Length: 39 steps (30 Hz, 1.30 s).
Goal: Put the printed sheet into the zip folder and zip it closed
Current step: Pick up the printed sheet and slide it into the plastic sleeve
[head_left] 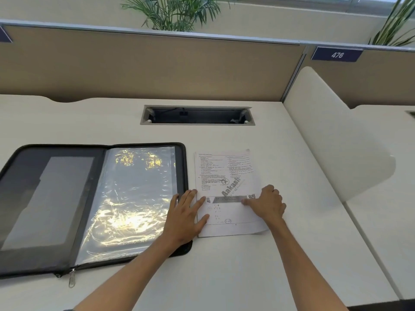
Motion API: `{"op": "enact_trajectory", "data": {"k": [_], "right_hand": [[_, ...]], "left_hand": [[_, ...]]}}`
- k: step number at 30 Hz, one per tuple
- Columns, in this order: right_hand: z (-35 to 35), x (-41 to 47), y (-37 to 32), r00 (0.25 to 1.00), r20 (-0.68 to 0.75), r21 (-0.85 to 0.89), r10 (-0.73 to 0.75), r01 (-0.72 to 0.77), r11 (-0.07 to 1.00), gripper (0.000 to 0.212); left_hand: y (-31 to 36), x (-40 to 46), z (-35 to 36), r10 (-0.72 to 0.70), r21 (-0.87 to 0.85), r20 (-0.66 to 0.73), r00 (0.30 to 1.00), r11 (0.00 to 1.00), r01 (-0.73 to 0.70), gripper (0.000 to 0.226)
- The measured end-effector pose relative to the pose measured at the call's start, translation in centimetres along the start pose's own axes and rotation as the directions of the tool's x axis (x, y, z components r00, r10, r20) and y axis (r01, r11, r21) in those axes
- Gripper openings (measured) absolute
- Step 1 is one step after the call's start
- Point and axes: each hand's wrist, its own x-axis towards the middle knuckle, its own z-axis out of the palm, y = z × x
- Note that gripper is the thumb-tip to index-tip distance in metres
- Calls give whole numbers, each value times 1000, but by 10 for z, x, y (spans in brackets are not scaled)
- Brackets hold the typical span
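A black zip folder (67, 198) lies open flat on the desk at the left, with shiny clear plastic sleeves (132, 198) on its right half. Its zipper pull (71, 279) hangs over the near edge. The printed sheet (226, 176) lies on the desk just right of the folder. My left hand (184, 216) rests flat, fingers spread, across the folder's right edge and the sheet's left edge. My right hand (267, 203) presses on the sheet's lower right part with fingers curled. Neither hand has lifted the sheet.
A grey cable slot (197, 115) is set into the white desk (224, 265) behind the sheet. A white curved divider (332, 135) stands at the right. Beige partition panels (157, 68) close the back, with plants above and a sign reading 476.
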Motion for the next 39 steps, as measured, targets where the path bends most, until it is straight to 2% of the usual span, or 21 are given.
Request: {"op": "enact_trajectory", "data": {"k": [3,6,9,12,16,20,22,23,25,27,28,29,32,39], "right_hand": [[-2,4,0,999,51,198,-17,6,980,82],[-9,12,0,991,133,413,21,-75,908,73],[-15,20,4,988,152,457,8,-78,886,47],[-20,24,9,985,153,510,-75,-14,860,25],[-25,19,13,976,157,676,-152,7,737,24],[-28,14,15,980,103,765,-171,32,643,24],[-31,11,14,982,89,808,-168,28,588,25],[-32,9,13,982,86,828,-168,23,560,25],[-36,5,9,979,80,866,-187,24,499,26],[-40,1,3,975,70,895,-212,32,445,25],[-42,0,-1,973,68,908,-222,32,419,24],[-43,-1,-5,971,66,919,-231,32,394,24],[-46,-2,-18,960,59,928,-274,49,369,25],[-62,13,-51,908,136,878,-396,75,472,22]], "left_hand": [[0,1,0,0,-5,3,1000,1000,0,59],[-1,1,1,2,-4,11,1000,1000,-2,59],[-2,1,1,7,-11,2,1000,1000,-7,59],[-2,1,2,4,-13,15,1000,1000,-3,59],[-2,3,0,-19,-30,28,999,999,20,62],[5,18,-15,-133,-193,-33,991,973,124,67],[10,33,-26,-269,-378,-28,963,895,239,69],[12,41,-34,-353,-497,31,935,806,321,70],[13,61,-51,-440,-732,226,869,511,450,58],[11,76,-65,-398,-862,397,827,148,485,33],[9,81,-71,-366,-876,440,820,25,482,27],[7,85,-77,-348,-880,454,820,-30,474,24],[-1,92,-90,-337,-897,425,840,-29,442,19],[-31,94,-116,-328,-918,334,883,97,384,19]]}}
